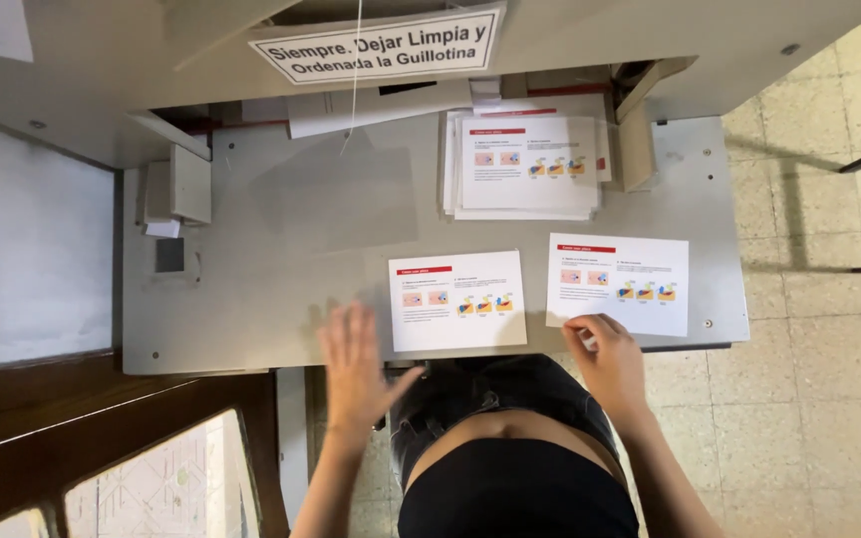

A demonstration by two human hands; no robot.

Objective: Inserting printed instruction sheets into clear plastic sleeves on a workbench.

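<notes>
Two loose white printed sheets with red header bars and small coloured diagrams lie side by side on the grey metal table (251, 299) of a paper cutter, near its front edge. The right hand (605, 364) rests at the front edge on the right-hand sheet (618, 283), its fingers (582, 329) curled and pinching that sheet's lower left corner, so the hand has hold of it. The left hand (356, 367) is spread flat and wide open, fingers splayed, holding nothing; it hovers or rests at the table's front edge just left of the left-hand sheet (457, 300), and whether it touches the sheet cannot be told. Further back, under the cutter's overhanging grey housing (590, 40), sits a squared stack of matching printed sheets (525, 164), apart from the two loose ones. Judging by this layout, two sheets have been drawn off and laid out singly, while the bulk of the pile remains to be dealt with. A white hanging sign (376, 45) is fixed to the housing above, and beige floor tiles (819, 349) show to the right.
</notes>
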